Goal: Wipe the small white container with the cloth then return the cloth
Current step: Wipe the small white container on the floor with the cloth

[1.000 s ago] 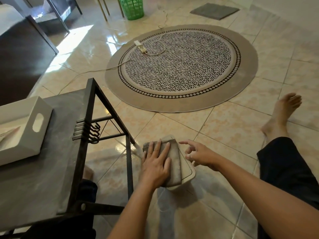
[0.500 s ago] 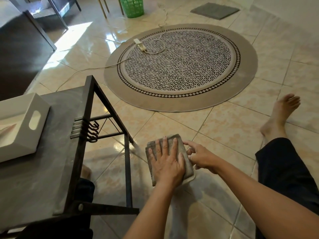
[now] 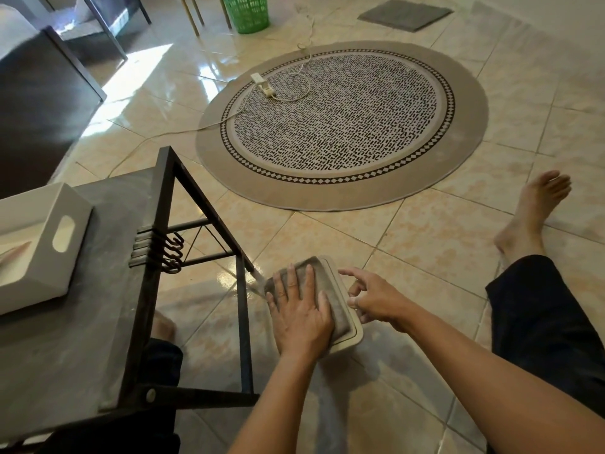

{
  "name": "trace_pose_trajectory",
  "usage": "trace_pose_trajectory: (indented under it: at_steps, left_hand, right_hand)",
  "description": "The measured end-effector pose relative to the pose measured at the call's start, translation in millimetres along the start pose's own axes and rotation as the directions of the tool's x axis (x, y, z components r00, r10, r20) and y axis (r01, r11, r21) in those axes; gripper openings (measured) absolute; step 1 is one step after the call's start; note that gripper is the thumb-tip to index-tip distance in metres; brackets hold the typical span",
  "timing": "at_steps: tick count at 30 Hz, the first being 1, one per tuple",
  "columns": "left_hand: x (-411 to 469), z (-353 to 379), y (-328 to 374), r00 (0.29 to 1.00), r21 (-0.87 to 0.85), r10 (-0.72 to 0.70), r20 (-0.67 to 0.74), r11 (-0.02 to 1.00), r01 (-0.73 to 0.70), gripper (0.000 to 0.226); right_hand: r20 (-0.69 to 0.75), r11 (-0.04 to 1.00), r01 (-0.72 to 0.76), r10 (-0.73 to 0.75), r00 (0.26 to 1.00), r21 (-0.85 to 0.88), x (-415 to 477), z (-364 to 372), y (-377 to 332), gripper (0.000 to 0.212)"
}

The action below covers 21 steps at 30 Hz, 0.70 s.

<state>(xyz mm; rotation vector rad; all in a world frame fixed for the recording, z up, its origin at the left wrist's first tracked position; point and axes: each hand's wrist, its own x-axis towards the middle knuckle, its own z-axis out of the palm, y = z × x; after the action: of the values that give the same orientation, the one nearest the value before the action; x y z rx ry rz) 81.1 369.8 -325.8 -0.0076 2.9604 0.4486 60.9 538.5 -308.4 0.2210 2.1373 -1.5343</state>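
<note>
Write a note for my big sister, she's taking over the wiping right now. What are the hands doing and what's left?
Left hand: flat on the grey cloth, pressing it onto the small white container on the tiled floor.
Right hand: fingers spread at the container's right edge, steadying it; holding nothing.
Done: wiping is under way on the top.
Left: finish wiping, then return the cloth. The pictures don't show where it belongs; a grey table with a white tray stands to the left.
</note>
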Motion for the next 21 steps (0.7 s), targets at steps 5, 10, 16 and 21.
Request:
trace_pose_trajectory:
  at_steps: [5,10,16,21]
  left_hand:
    - [-30,16,21,0.997,0.057,0.069,0.019,0.996,-0.07,0.061]
    - [0,12,28,0.991,0.106,0.098,0.086,0.989,-0.107,0.063]
    - [33,-1,19,0.994,0.068,0.057,0.094,0.996,-0.063,0.059]
    - [-5,8,22,0.991,0.103,0.084,0.102,0.99,-0.095,0.063]
  right_hand:
    - [0.009,1.0,0.006,-0.006,1.0,-0.005,-2,0,-3,0.067]
    - [0.016,1.0,0.005,-0.005,1.0,-0.002,-3,-2,-4,0.066]
    - [-0.013,0.999,0.008,-0.009,1.0,-0.042,0,2,-1,0.074]
    - [-0.017,1.0,-0.002,0.002,1.0,0.024,1,2,2,0.073]
